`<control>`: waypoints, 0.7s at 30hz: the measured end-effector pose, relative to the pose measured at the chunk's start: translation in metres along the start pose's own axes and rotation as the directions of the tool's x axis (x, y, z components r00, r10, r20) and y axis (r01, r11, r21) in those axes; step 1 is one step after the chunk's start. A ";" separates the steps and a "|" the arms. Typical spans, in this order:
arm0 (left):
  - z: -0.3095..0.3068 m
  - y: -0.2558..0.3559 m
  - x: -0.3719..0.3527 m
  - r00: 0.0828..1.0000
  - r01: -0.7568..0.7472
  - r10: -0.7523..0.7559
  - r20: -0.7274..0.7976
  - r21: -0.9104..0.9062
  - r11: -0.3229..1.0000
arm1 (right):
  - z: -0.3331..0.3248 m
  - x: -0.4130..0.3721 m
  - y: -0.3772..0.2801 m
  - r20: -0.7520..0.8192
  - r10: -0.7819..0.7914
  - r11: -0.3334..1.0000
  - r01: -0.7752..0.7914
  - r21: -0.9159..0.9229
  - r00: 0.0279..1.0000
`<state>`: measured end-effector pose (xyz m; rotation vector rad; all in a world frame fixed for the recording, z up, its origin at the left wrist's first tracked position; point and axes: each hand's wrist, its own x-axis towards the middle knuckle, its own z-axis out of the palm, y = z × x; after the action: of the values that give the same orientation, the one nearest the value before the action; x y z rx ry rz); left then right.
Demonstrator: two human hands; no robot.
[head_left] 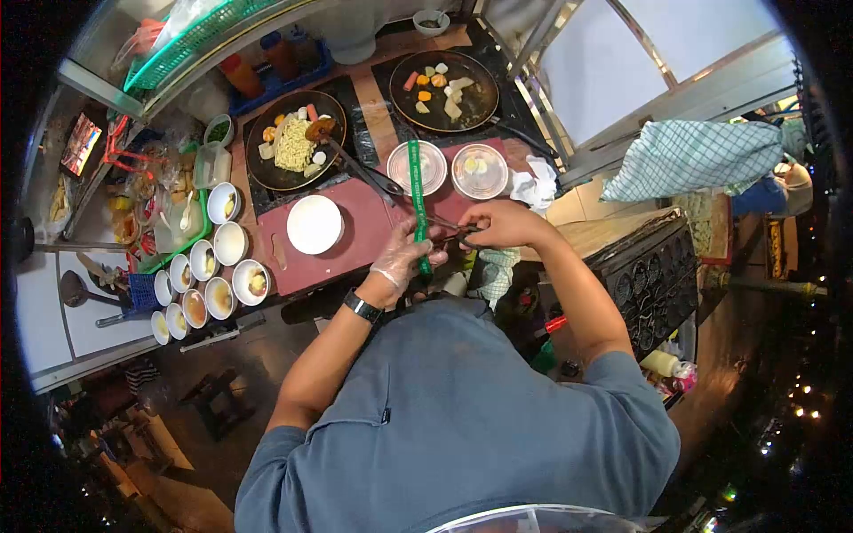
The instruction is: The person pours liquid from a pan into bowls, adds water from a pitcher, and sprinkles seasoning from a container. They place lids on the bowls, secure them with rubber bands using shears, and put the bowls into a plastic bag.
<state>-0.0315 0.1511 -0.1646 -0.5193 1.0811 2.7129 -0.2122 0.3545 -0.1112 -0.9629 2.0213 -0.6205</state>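
My left hand (399, 258), in a clear plastic glove, grips a long, narrow green packet (415, 178) with pale print along it. The packet stands up over the edge of a clear round bowl (433, 165). My right hand (499, 224) is bare and closed around the dark handles of scissors (469, 237), whose blades point left toward the packet. Just beyond that hand sits a second clear bowl (481, 171) holding what look like halved egg pieces. A white bowl (314, 224) rests on the red cutting board (362, 206) left of my hands.
One pan (263, 173) holds a noodle block (294, 145), sausage pieces and a wooden spatula (321, 131). Another pan (476, 96) has several food pieces. Small white bowls (251, 282) cluster at the left. A crumpled white tissue (534, 184) and a black moulded griddle (644, 284) are on the right.
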 end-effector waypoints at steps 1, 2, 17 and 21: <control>0.003 0.001 -0.002 0.999 0.033 -0.033 -0.017 0.004 0.999 | -0.003 0.000 -0.002 0.005 -0.003 1.000 0.003 0.005 1.000; 0.006 0.003 -0.004 0.997 0.064 -0.064 -0.033 0.007 0.998 | -0.006 0.002 -0.003 0.074 0.048 0.994 -0.055 0.091 0.996; -0.004 -0.010 -0.010 0.991 0.126 -0.127 -0.035 -0.032 0.992 | -0.017 0.026 0.005 0.464 0.008 0.974 0.099 -0.204 0.886; -0.006 -0.006 -0.024 0.994 0.086 -0.083 -0.066 0.045 0.995 | -0.061 -0.013 -0.052 0.456 -0.164 0.969 0.229 -0.089 0.875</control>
<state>-0.0062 0.1502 -0.1636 -0.6332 1.1104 2.6079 -0.2353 0.3392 -0.0350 -1.2795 1.5814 -0.3215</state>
